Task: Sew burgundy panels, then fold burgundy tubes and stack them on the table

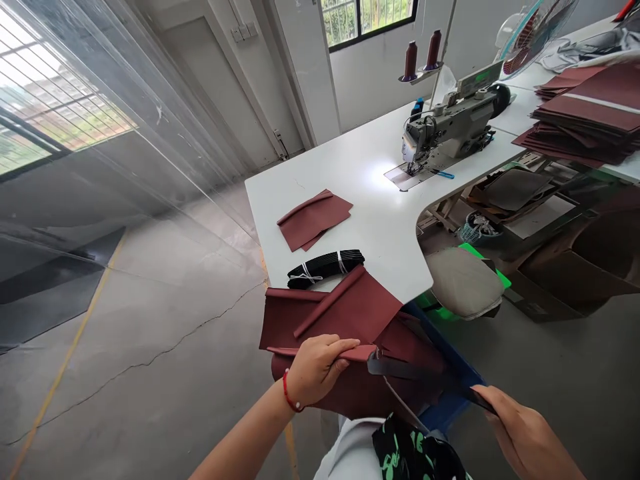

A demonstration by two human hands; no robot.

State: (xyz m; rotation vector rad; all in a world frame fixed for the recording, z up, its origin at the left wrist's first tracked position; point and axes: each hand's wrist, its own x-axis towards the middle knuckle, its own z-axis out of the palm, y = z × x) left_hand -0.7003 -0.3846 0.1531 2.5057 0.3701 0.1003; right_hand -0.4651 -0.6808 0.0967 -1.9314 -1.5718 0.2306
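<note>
My left hand (pixel 319 370), with a red bracelet at the wrist, is closed on the rolled edge of a maroon fabric piece (pixel 350 390). My right hand (pixel 525 427) is closed on the end of a dark strip (pixel 425 372), which stretches left to the end of that rolled edge. Motion blurs the strip, so its exact kind is unclear. Just beyond my left hand, more maroon pieces (pixel 357 300) overlap at the table's near end. A tied black bundle (pixel 326 268) with white cords lies behind them. Farther back rest smaller maroon pieces (pixel 315 220).
A sewing machine (pixel 450 127) stands on the white table (pixel 350 160), with maroon thread spools (pixel 411 61) behind it. Stacked maroon panels (pixel 590 113) and a fan (pixel 530 37) are at right. Below are a stool (pixel 463 280) and a cardboard box (pixel 575 267). Clear plastic sheeting (pixel 165 133) hangs left.
</note>
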